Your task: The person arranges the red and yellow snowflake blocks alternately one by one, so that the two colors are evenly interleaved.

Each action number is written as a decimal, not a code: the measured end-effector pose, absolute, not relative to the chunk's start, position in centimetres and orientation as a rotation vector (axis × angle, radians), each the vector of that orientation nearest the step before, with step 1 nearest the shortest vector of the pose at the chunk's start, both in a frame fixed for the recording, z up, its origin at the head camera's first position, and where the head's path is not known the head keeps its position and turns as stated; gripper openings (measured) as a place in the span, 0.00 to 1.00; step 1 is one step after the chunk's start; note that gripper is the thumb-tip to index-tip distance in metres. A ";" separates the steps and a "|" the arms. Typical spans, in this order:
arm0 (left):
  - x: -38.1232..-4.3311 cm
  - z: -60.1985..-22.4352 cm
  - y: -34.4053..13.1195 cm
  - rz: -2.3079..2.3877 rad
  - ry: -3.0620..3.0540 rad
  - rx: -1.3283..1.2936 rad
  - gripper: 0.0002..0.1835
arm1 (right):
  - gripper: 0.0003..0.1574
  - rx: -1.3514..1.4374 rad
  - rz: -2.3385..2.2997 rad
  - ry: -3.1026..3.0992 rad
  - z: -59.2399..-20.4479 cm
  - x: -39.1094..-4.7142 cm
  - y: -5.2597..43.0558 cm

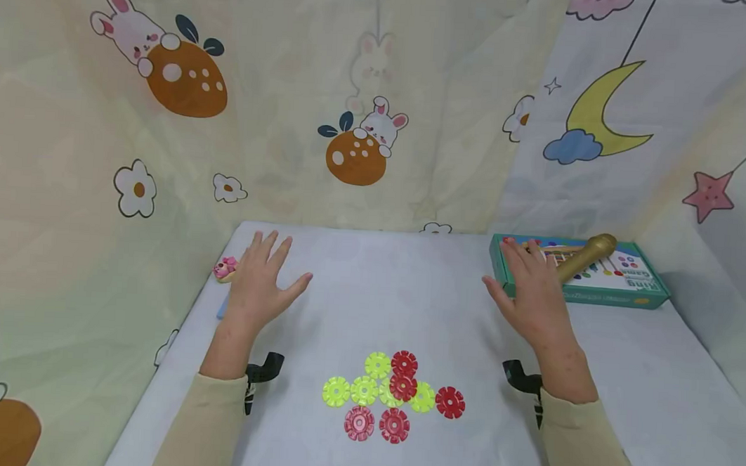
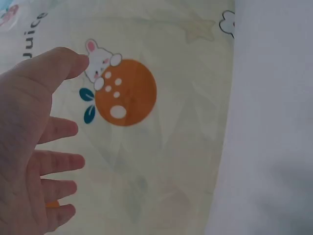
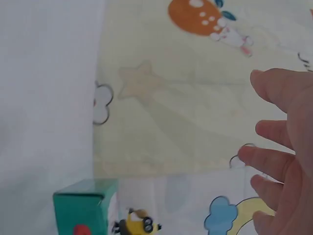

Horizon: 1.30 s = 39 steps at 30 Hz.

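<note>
- Between the left hand (image 1: 258, 283) and the right hand (image 1: 534, 298), head view, nearer the person: discs (image 1: 364, 390) with notched rims on a white table (image 1: 370, 296); five yellow-green, five red or pinkish red; one red disc overlaps a yellow-green one.
- Left hand, head view: fingers spread, thumb toward the right hand.
- Right hand, head view: fingers spread, thumb toward the left hand.
- Just beside the left hand, outer side: pink toy (image 1: 225, 269); blue item (image 1: 222, 309), mostly hidden by that hand.
- Behind and outward of the right hand: green box (image 1: 616, 296), printed top, partly covered by the hand in this view; contact cannot be told. Upon it, a gold-coloured rod (image 1: 590, 255), rounded end.
- Beyond both hands: cloth (image 1: 292, 81) printed with rabbits, orange fruit, moon.
- Left wrist view: left hand spread, thumb above four separated fingers; cloth past the fingertips.
- Right wrist view: right hand with fingers apart, slightly bent; green box corner below and across from it.
</note>
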<state>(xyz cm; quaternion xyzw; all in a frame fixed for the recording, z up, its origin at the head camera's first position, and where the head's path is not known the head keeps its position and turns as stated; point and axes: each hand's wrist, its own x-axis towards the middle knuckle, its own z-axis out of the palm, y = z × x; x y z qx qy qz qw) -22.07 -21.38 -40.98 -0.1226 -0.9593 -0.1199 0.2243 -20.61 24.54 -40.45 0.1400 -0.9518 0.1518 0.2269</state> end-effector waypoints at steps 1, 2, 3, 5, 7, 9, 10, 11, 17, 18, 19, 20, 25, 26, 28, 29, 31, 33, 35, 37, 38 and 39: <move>-21.8 -40.7 -21.0 -0.363 -2.628 -0.374 0.44 | 0.43 0.395 0.452 -2.626 -40.1 -20.4 24.3; -21.5 -40.4 -20.6 -0.387 -2.610 -0.410 0.43 | 0.43 0.405 0.486 -2.626 -39.8 -20.1 23.9; -21.2 -40.2 -20.2 -0.414 -2.596 -0.446 0.42 | 0.42 0.412 0.517 -2.630 -39.5 -19.8 23.6; -20.5 -39.7 -19.3 -0.452 -2.586 -0.520 0.40 | 0.42 0.449 0.587 -2.618 -39.0 -19.3 22.9; -19.9 -39.4 -18.4 -0.478 -2.591 -0.588 0.39 | 0.42 0.502 0.637 -2.596 -38.7 -18.8 22.2; -19.4 -39.3 -17.6 -0.512 -2.603 -0.650 0.39 | 0.42 0.569 0.687 -2.572 -38.6 -18.3 21.5; -19.2 -39.3 -17.3 -0.537 -2.607 -0.685 0.39 | 0.42 0.602 0.712 -2.558 -38.5 -18.1 21.2; -19.0 -39.4 -17.0 -0.565 -2.612 -0.718 0.38 | 0.42 0.636 0.739 -2.545 -38.5 -17.9 20.9; -19.1 -40.8 -15.8 -0.912 -2.699 -0.900 0.37 | 0.40 0.794 0.973 -2.540 -39.3 -17.7 19.1; -19.3 -41.2 -15.7 -0.987 -2.715 -0.924 0.36 | 0.40 0.813 1.028 -2.549 -39.6 -17.8 18.8; -19.5 -41.7 -15.5 -1.060 -2.731 -0.947 0.35 | 0.40 0.830 1.083 -2.561 -39.9 -17.8 18.5; -19.7 -42.1 -15.3 -1.120 -2.752 -0.968 0.34 | 0.39 0.851 1.139 -2.572 -40.3 -17.9 18.3; -20.4 -44.8 -14.0 -1.328 -2.890 -1.084 0.31 | 0.33 0.953 1.388 -2.684 -43.2 -18.3 16.7; -20.5 -45.3 -13.7 -1.344 -2.923 -1.099 0.31 | 0.32 0.969 1.431 -2.719 -43.9 -18.5 16.4; -20.5 -46.3 -13.2 -1.383 -2.985 -1.109 0.32 | 0.30 0.984 1.479 -2.811 -45.2 -18.7 15.9; -20.6 -46.7 -12.9 -1.398 -3.012 -1.108 0.32 | 0.29 0.983 1.488 -2.864 -45.8 -18.8 15.7; -20.5 -47.5 -12.4 -1.419 -3.048 -1.111 0.33 | 0.27 0.968 1.523 -2.966 -46.9 -19.0 15.4; -20.4 -48.3 -12.0 -1.408 -3.084 -1.108 0.32 | 0.25 0.944 1.535 -3.058 -47.8 -19.1 15.2; -20.2 -48.9 -11.7 -1.372 -3.114 -1.102 0.30 | 0.24 0.913 1.552 -3.119 -48.5 -19.1 15.0; -20.0 -49.2 -11.4 -1.313 -3.140 -1.092 0.28 | 0.24 0.899 1.559 -3.147 -48.9 -19.1 14.9; -19.9 -49.3 -11.3 -1.286 -3.145 -1.095 0.27 | 0.24 0.890 1.551 -3.162 -49.0 -19.0 14.9; -19.8 -49.4 -11.2 -1.260 -3.150 -1.099 0.26 | 0.24 0.878 1.541 -3.173 -49.1 -19.0 14.8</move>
